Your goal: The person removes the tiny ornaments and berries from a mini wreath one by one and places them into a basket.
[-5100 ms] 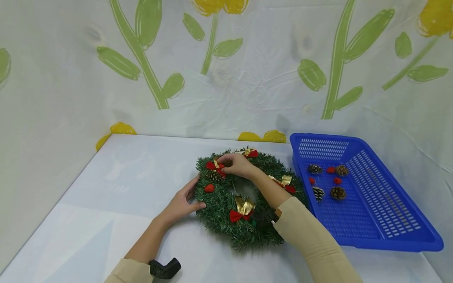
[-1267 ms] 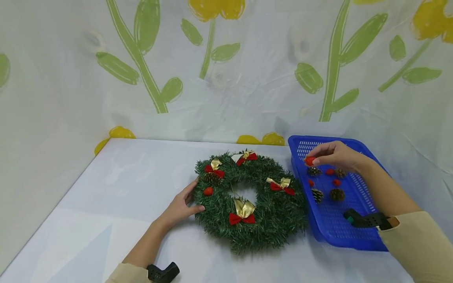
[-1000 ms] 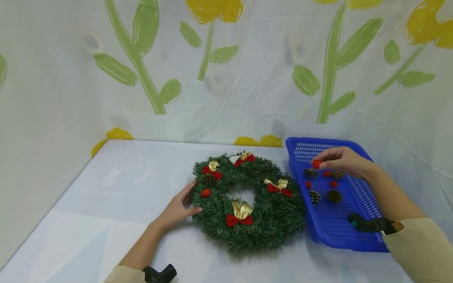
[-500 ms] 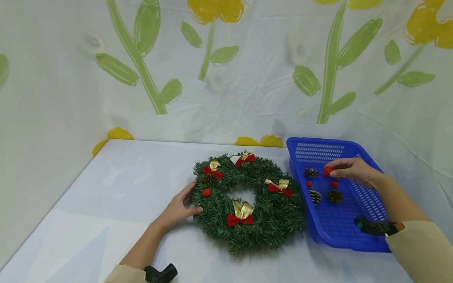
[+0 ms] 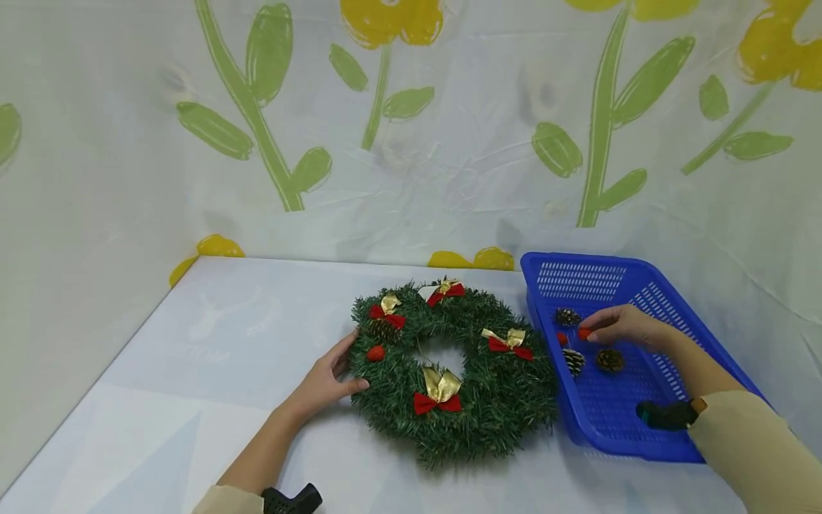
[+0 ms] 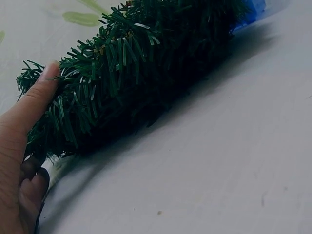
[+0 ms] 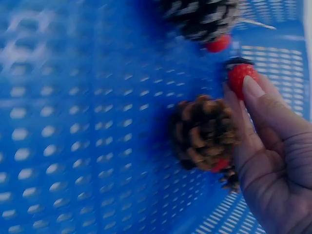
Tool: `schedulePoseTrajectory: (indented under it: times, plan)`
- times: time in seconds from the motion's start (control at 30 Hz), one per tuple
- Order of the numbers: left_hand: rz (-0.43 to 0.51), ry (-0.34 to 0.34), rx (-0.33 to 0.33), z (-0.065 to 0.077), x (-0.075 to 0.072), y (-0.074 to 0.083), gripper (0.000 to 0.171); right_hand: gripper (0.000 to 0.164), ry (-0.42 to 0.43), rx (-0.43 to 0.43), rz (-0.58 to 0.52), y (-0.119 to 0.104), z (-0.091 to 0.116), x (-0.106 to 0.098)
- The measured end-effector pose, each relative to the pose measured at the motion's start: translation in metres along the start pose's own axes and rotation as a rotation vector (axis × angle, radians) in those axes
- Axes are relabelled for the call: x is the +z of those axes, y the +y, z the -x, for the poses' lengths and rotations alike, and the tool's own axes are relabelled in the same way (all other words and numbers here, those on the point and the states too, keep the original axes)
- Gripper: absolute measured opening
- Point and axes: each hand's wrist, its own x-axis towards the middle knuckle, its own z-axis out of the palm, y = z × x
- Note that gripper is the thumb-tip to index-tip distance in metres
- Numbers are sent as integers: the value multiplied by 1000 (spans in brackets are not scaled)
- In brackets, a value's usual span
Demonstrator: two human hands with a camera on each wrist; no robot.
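Observation:
A green wreath (image 5: pixel 494 421) with red-and-gold bows lies on the white table. On its upper left sit a pine cone (image 5: pixel 384 330) and a red berry (image 5: pixel 375 353). My left hand (image 5: pixel 327 375) holds the wreath's left edge, thumb on top and the other fingers lower on the outer side; the left wrist view shows the thumb (image 6: pixel 41 92) against the needles. Inside the blue basket, my right hand (image 5: pixel 632 328) pinches a textured red artificial berry (image 7: pixel 242 80) between thumb and fingers. Close by are a brown pine cone (image 7: pixel 204 131) and a white-tipped pine cone (image 7: pixel 202 17).
The blue perforated basket (image 5: pixel 642 446) stands right of the wreath, its left wall close to it. Another pine cone (image 5: pixel 568 317) and a loose red berry (image 5: pixel 561 338) lie along its left side. A flower-printed sheet (image 5: pixel 475 143) hangs behind the table.
My right hand has left the wreath's upper-left bow and moved right to the basket, then down into it with the red berry. The left hand keeps its hold on the wreath.

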Motion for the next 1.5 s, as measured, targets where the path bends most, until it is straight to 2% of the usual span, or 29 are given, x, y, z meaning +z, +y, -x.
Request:
schedulePoseTrajectory:
  times: [0.1, 0.23, 0.6, 0.77, 1.2, 1.5]
  plan:
    - [35, -9, -23, 0, -1, 1, 91, 37, -11, 8, -7, 5, -4, 3]
    - [28, -5, -29, -1, -2, 2, 91, 35, -1, 10, -19, 7, -7, 5]
    - [40, -15, -51, 2, 0, 1, 90, 41, 39, 25, 75, 11, -11, 11]
    - [48, -6, -37, 3, -1, 1, 90, 43, 71, 17, 127, 6, -12, 12]
    - [48, -19, -30, -2, 0, 1, 92, 49, 195, 4, 172, -10, -2, 8]
    - [52, -24, -13, -1, -1, 2, 93, 49, 178, -20, 123, -23, 2, 8]
